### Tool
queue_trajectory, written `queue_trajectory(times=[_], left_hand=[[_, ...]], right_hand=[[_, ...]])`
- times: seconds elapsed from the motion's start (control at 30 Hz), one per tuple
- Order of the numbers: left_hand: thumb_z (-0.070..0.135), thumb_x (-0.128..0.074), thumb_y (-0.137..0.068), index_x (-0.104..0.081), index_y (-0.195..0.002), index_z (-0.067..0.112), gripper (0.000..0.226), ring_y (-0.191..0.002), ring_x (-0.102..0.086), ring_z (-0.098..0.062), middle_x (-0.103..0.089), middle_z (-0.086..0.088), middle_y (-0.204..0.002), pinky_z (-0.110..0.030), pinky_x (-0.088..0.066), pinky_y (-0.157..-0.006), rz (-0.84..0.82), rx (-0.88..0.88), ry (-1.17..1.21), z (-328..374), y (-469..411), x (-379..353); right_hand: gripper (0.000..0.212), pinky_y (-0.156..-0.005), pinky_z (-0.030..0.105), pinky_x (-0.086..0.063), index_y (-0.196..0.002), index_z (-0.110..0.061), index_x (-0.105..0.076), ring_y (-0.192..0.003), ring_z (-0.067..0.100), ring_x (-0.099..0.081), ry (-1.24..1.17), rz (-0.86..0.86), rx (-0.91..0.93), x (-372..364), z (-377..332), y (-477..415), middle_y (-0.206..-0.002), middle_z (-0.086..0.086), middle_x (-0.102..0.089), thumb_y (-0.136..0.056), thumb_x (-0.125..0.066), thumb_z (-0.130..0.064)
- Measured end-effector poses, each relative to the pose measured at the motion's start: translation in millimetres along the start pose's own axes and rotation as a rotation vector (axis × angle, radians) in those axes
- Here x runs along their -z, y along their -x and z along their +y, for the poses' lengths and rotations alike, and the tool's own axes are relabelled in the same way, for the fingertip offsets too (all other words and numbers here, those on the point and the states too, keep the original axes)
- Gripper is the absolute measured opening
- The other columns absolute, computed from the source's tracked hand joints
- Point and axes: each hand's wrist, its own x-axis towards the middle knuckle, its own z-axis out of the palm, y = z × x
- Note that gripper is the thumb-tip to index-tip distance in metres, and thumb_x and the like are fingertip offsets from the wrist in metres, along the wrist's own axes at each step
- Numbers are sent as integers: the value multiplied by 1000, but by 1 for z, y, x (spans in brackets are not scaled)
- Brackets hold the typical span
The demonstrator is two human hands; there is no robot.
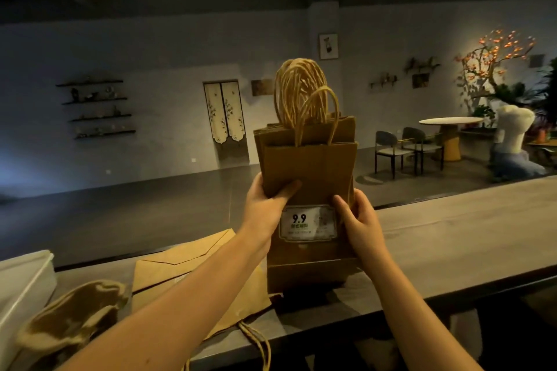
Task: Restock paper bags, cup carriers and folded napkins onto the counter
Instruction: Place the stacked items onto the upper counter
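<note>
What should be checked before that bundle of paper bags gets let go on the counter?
1. Grip: left hand and right hand both hold the paper bag bundle. Ok.
2. Bundle upright, handles on top. Ok.
3. Bags squared up: front bag sits lower than those behind. Not ok.
4. Base resting on the counter: cannot tell.
5. Standing room: flat bags lie close at the base's left; bare counter on the right. Ok.
</note>
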Motion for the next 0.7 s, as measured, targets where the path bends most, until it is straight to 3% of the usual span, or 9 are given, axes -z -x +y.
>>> queue_trajectory(times=[0.2,0.33,0.43,0.57,0.63,0.7], left_hand=[[21,-68,-80,-51,-122,25,45,-103,-60,-13,-64,8,-107,-44,-45,-98,-5,-13,26,7,-5,-9],[22,-67,-81,-48,-126,24,49,-105,-59,-15,-64,8,-108,-43,-46,-97,-5,-15,66,14,-12,-11],[19,-67,-82,-49,-120,26,43,-106,-57,-15,-62,8,-107,-43,-44,-100,39,17,70,4,-12,-8],[20,-66,-83,-47,-116,29,38,-111,-56,-17,-60,8,-108,-41,-45,-99,93,13,15,-12,-10,-4],[20,-64,-85,-45,-115,30,36,-110,-56,-17,-59,11,-105,-40,-46,-98,100,1,7,-14,-10,-4],[20,-63,-86,-44,-116,31,37,-109,-55,-16,-58,13,-104,-39,-45,-98,105,-15,1,-15,-11,-3]], right_hand=[[16,-70,20,-54,-94,-36,-48,-87,4,-60,34,58,118,6,-19,-2,-94,-11,-60,-92,-52,-20],[9,-76,28,-54,-98,-38,-51,-93,9,-62,-74,-25,-3,12,-36,-5,-100,-7,-63,-94,-45,-33],[32,-88,40,-52,-110,-33,-54,-102,19,-62,-147,-127,-153,13,-27,-1,-110,0,-64,-87,-41,-51],[53,-102,44,-42,-125,-32,-45,-117,19,-53,-100,-168,-138,7,-9,13,-122,-3,-57,-76,-47,-54],[69,-97,43,-46,-133,-30,-40,-114,19,-56,-131,-197,-155,9,-4,16,-127,1,-57,-74,-54,-64],[87,-86,34,-54,-129,-43,-40,-107,13,-62,-237,-263,-171,14,-1,17,-121,-9,-62,-53,-60,-81]])
